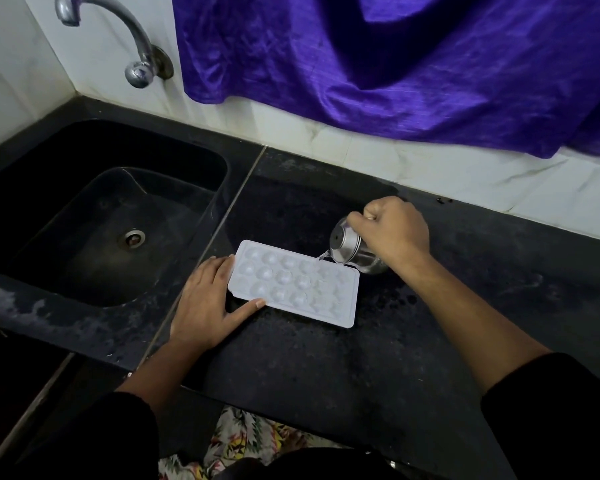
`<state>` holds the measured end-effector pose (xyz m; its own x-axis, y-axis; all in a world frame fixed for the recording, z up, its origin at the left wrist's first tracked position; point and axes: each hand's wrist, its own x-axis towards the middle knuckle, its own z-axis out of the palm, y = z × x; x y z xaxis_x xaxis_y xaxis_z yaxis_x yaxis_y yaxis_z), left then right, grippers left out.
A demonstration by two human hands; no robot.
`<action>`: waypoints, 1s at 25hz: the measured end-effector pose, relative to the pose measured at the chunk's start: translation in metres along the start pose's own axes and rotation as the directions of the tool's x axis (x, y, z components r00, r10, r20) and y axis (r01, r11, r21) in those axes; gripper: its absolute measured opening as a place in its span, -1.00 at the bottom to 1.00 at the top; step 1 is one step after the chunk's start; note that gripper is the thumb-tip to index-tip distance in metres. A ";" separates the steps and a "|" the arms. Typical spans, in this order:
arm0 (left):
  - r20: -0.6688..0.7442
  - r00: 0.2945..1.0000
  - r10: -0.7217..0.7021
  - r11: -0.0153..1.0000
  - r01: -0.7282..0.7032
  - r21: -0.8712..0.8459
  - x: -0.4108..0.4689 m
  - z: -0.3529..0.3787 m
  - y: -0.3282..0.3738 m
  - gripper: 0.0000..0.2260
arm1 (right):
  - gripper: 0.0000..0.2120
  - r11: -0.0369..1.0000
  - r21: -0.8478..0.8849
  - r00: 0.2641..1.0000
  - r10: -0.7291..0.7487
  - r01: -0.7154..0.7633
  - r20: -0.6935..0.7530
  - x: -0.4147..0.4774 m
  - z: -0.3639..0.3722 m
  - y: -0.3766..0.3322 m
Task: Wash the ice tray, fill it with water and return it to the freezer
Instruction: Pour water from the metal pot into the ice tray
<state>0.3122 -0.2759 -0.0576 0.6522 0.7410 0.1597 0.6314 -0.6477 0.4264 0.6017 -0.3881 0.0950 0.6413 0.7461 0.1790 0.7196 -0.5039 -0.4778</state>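
Black stone counter [326,358] with a deep black sink [32,188] sunk into the left end — round metal drain [131,238] in the bottom. Curved chrome tap [139,71] on the white tiled wall [361,154] above it, purple cloth [395,64] hanging down over the wall to the right. Bit of floral fabric [243,434] down at the near edge.

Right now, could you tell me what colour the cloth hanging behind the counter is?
The cloth is deep purple, slightly shiny and plain; the head view shows it.
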 end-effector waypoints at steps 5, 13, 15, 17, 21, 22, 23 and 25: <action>-0.008 1.000 -0.003 1.000 0.002 -0.007 0.000 0.001 0.000 -0.12 | -0.60 0.862 0.465 0.979 0.198 -0.201 0.056 0.004 -0.007 0.024; -0.001 1.000 -0.006 1.000 0.006 -0.005 0.001 0.002 -0.001 -0.12 | -0.79 0.425 0.848 0.924 0.340 -0.317 0.175 -0.002 -0.014 0.017; 0.002 1.000 -0.008 1.000 0.008 -0.003 0.001 0.002 -0.001 -0.11 | -0.72 0.558 0.786 0.949 0.292 -0.267 0.116 0.005 -0.007 0.008; 0.004 1.000 -0.009 1.000 0.009 -0.003 0.001 0.002 -0.002 -0.11 | -0.62 0.719 0.670 0.980 0.186 -0.185 0.071 0.011 0.001 0.000; -0.003 1.000 -0.009 1.000 0.008 -0.011 0.001 0.002 -0.002 -0.11 | -0.54 0.979 0.206 0.999 -0.004 -0.005 0.044 0.016 0.014 -0.018; -0.004 1.000 -0.008 1.000 0.008 -0.015 0.001 0.002 -0.002 -0.11 | -0.55 0.991 0.128 0.999 -0.031 0.025 0.045 0.016 0.016 -0.024; -0.005 1.000 -0.008 1.000 0.008 -0.017 0.001 0.002 -0.002 -0.11 | -0.56 0.996 0.074 0.998 -0.052 0.049 0.045 0.015 0.018 -0.029; -0.007 1.000 -0.009 1.000 0.009 -0.022 0.001 0.002 -0.002 -0.12 | -0.57 0.997 0.002 0.996 -0.081 0.081 0.040 0.014 0.020 -0.037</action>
<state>0.3126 -0.2746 -0.0599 0.6432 0.7482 0.1625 0.6280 -0.6369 0.4472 0.5792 -0.3500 0.0977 0.5695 0.8014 0.1827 0.7688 -0.4407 -0.4633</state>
